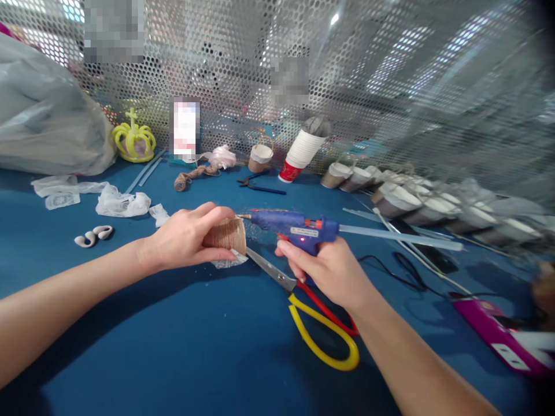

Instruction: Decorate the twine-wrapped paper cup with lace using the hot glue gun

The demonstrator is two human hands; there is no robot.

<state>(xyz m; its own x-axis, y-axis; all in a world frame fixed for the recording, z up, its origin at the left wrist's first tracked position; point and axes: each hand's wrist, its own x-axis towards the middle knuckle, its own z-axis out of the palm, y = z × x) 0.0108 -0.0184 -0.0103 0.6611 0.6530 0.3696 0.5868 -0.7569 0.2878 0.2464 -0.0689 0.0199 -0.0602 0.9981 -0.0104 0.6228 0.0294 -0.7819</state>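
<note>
Left hand is gripping a part-hidden tan twine-wrapped cylinder at eight o'clock, right hand is holding a part-masked blue plastic glue gun, perforated grey metal screen is bounding blue tabletop at twelve.

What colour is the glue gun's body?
The glue gun's body is blue, seen in the head view.

Scissors (aslant) block below the glue gun; front-left tabletop leaves room.

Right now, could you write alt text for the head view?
The right hand holds a blue glue gun, its nozzle close to a twine-wrapped piece in the left hand. Scissors lie on the blue table.
</note>
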